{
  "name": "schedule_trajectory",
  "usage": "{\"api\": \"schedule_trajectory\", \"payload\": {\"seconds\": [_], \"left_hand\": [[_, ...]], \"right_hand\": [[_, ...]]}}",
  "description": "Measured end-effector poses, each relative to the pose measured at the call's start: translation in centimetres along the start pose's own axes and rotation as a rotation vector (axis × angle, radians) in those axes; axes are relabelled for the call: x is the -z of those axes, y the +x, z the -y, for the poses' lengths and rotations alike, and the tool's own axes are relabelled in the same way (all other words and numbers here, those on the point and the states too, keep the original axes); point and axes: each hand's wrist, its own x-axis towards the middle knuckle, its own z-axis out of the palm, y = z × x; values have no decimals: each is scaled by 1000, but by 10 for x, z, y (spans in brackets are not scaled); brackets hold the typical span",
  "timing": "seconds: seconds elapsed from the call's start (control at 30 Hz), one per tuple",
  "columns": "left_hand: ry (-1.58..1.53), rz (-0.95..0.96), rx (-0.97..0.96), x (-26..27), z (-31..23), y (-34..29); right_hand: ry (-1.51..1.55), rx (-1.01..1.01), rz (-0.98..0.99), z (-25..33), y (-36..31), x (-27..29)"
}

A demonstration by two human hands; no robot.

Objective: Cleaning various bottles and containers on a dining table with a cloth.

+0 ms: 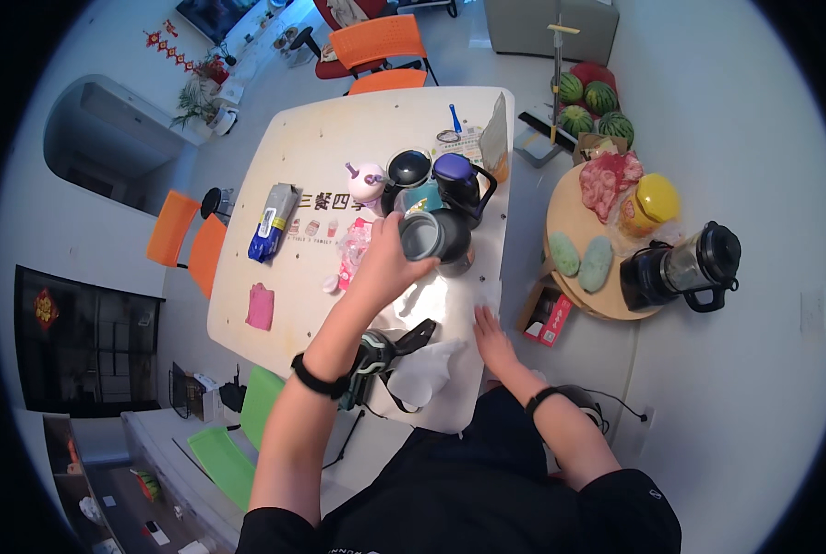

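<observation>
My left hand grips a grey cup, thumb and fingers round its side. Its round mouth faces up, and a dark grey rounded body shows right beside it; I cannot tell whether the two are joined. Just behind stand a black bottle with a purple lid, a black-topped container and a pinkish-white bottle. At the table's right edge my right hand lies with its fingers stretched out, holding nothing. A white plastic bag and a black-strapped item lie nearer to me.
On the white table are a blue-and-grey wipes pack and a folded pink cloth. To the right, a round wooden stool bears a yellow-lidded jar, green gourds and a blender. Watermelons lie beyond.
</observation>
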Motion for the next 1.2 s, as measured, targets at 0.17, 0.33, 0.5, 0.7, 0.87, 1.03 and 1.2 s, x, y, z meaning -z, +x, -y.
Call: {"api": "schedule_trajectory", "payload": {"seconds": [0.17, 0.33, 0.5, 0.7, 0.87, 1.03, 1.2], "left_hand": [[-550, 154, 44, 44, -17, -69], [-879, 141, 43, 60, -12, -128], [-1102, 63, 25, 58, -2, -169], [-1172, -9, 35, 54, 21, -195], [-1239, -24, -21, 62, 33, -223], [-1228, 125, -233, 76, 45, -245], [-1528, 166, -267, 93, 45, -253]], "right_hand": [[249, -176, 49, 5, -41, 32], [802, -647, -362, 58, -11, 144], [657, -226, -742, 196, -8, 243], [472, 216, -623, 290, -13, 230], [468, 206, -561, 315, -12, 236], [1001, -2, -453, 312, -8, 231], [1193, -337, -580, 325, -6, 221]]}}
